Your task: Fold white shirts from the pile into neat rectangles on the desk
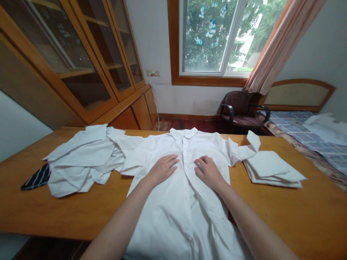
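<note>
A white button-up shirt [176,206] lies front side up across the wooden table, its collar at the far edge and its lower part reaching toward me. My left hand [164,168] rests on the shirt's chest, left of the button line, fingers stretched out. On the other side of the buttons, my right hand [208,171] touches the cloth with its fingers apart and slightly bent. Neither hand grips the fabric. The right sleeve [245,148] is bunched, with its end sticking up. Wrinkles run through the lower half of the shirt.
The wooden table [271,213] carries a loose heap of white clothes [81,155] at left, with a dark striped cloth [36,177] beside it. Folded white clothes [273,168] lie at right. Behind stand a glass-fronted cabinet [119,95], an office chair [240,108] and a bed [303,119].
</note>
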The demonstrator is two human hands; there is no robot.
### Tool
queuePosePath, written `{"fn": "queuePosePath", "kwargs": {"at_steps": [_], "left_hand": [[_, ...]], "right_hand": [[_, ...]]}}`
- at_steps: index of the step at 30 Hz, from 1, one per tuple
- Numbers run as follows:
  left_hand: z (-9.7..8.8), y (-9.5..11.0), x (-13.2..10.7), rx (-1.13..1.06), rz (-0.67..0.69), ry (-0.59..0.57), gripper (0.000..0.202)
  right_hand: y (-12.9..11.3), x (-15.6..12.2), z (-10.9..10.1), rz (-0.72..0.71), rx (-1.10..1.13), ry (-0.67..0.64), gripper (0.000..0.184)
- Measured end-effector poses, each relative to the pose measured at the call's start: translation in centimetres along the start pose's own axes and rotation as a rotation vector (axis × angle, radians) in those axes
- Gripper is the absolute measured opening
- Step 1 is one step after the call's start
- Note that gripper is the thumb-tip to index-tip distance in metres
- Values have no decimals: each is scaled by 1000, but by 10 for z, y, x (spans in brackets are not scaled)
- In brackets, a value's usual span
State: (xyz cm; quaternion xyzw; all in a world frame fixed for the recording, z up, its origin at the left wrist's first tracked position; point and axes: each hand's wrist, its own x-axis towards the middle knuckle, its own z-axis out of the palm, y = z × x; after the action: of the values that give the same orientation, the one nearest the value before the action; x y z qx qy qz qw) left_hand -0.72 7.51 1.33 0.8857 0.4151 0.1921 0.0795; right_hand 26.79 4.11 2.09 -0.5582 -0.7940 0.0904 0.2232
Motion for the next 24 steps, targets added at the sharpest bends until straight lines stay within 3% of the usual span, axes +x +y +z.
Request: {"fn": "queuePosePath", "kwargs": {"at_steps": [5, 13, 17, 24], "left_hand": [[-5, 4, -37, 168, -97, -83, 47], [4, 38, -92, 261, -306, -88, 57], [8, 40, -90, 290, -292, -43, 58], [4, 24, -58, 279, -302, -70, 58]], "right_hand": [[6, -26, -9, -43, -61, -60, 40], [16, -56, -14, -119, -97, -93, 49], [19, -54, -12, -113, -109, -78, 50], [32, -29, -5, -105, -123, -47, 50]]}}
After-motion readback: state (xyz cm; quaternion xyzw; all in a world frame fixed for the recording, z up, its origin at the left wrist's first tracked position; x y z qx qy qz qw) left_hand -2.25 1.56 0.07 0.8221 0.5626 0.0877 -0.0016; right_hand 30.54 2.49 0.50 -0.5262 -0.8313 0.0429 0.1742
